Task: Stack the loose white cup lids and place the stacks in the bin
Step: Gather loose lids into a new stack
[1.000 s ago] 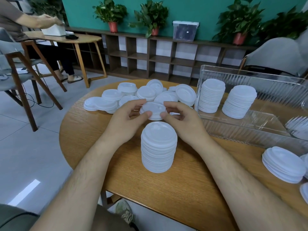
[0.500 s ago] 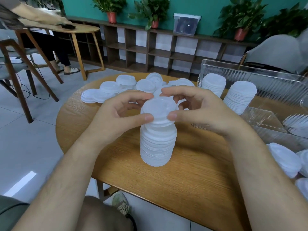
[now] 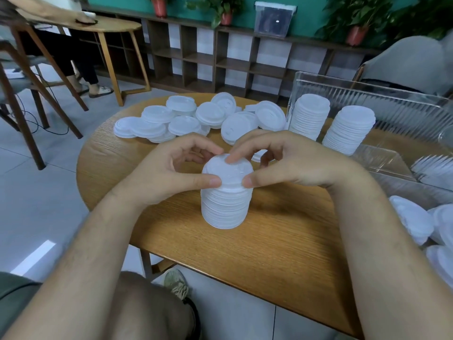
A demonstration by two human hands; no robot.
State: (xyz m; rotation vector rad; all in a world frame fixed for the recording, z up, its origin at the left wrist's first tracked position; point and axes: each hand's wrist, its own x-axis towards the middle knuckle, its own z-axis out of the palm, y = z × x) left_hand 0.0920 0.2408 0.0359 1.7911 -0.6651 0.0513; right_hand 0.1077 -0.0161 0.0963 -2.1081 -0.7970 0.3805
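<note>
On the round wooden bench [image 3: 282,241], the left grip [image 3: 171,173] and right grip [image 3: 282,165] pinch the rim of the top lid [image 3: 226,169], which sits on a tall lid stack [image 3: 224,209] near the bench's middle. Loose white lids [image 3: 186,119] lie scattered along the far edge. At the right edge, a clear ribbed bin [image 3: 404,106] holds two upright stacks [image 3: 308,119], with more lids [image 3: 411,222] just in front of it.

A teal wall [image 3: 310,13] backs dark wooden shelving [image 3: 235,63] with potted plants [image 3: 226,17] above a pale tiled floor [image 3: 29,192].

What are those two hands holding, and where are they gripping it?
The left hand and right hand pinch one white lid by its rim, on opposite sides, at the top of the stack.
</note>
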